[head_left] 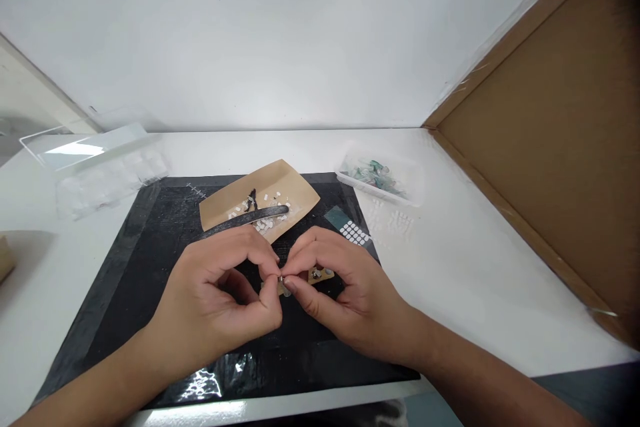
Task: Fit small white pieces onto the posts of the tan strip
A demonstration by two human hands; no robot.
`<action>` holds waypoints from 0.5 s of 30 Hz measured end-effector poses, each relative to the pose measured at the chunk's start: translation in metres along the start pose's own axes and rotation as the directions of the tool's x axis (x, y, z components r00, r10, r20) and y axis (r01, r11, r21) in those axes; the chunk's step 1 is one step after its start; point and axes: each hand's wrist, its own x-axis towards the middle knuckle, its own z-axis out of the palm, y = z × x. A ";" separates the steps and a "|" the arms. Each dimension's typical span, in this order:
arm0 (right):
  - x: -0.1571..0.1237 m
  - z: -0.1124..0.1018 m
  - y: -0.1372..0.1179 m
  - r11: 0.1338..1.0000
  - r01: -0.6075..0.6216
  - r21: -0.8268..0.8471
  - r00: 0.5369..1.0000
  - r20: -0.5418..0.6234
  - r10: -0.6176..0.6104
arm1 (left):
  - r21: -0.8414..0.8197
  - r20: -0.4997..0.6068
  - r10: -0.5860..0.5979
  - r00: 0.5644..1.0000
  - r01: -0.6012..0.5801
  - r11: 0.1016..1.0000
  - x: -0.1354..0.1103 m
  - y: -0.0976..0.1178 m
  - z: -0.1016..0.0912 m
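Note:
My left hand (pixel 220 297) and my right hand (pixel 335 293) meet over the black mat (pixel 125 260), fingertips pinched together on a tiny metallic part (pixel 281 278). Just under the fingertips lies a small brown circuit board (pixel 320 275), partly hidden by my right hand. Behind the hands a tan paper piece (pixel 295 190) carries several small white parts and a pair of dark tweezers (pixel 250 215). A teal sheet of small white pads (pixel 353 230) sits to the right of it.
A clear plastic tray (pixel 395 177) of greenish components stands at the back right on the white table (pixel 475 247). A clear compartment box with raised lid (pixel 100 170) is at the back left. A brown cardboard panel (pixel 560 147) walls the right side.

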 end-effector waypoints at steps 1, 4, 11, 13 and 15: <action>0.000 0.000 0.000 1.000 0.011 -0.015 1.000 -0.013 -0.011 | -0.018 0.002 -0.013 1.000 0.013 1.000 0.000 0.000 0.000; 0.000 0.000 0.002 0.999 0.029 -0.031 0.999 -0.030 -0.030 | -0.103 0.029 -0.078 0.997 0.080 0.991 -0.001 -0.001 0.000; 0.000 -0.001 0.002 1.000 0.012 0.001 0.999 -0.039 -0.012 | -0.254 0.105 -0.223 0.969 0.243 0.936 -0.003 -0.006 0.000; 0.000 -0.002 0.002 1.000 -0.005 0.012 0.999 -0.039 0.006 | -0.287 0.144 -0.253 0.957 0.285 0.914 -0.003 -0.007 -0.001; 0.000 -0.002 0.002 1.000 -0.015 0.014 0.999 -0.051 0.016 | -0.287 0.175 -0.270 0.947 0.311 0.906 -0.003 -0.008 -0.004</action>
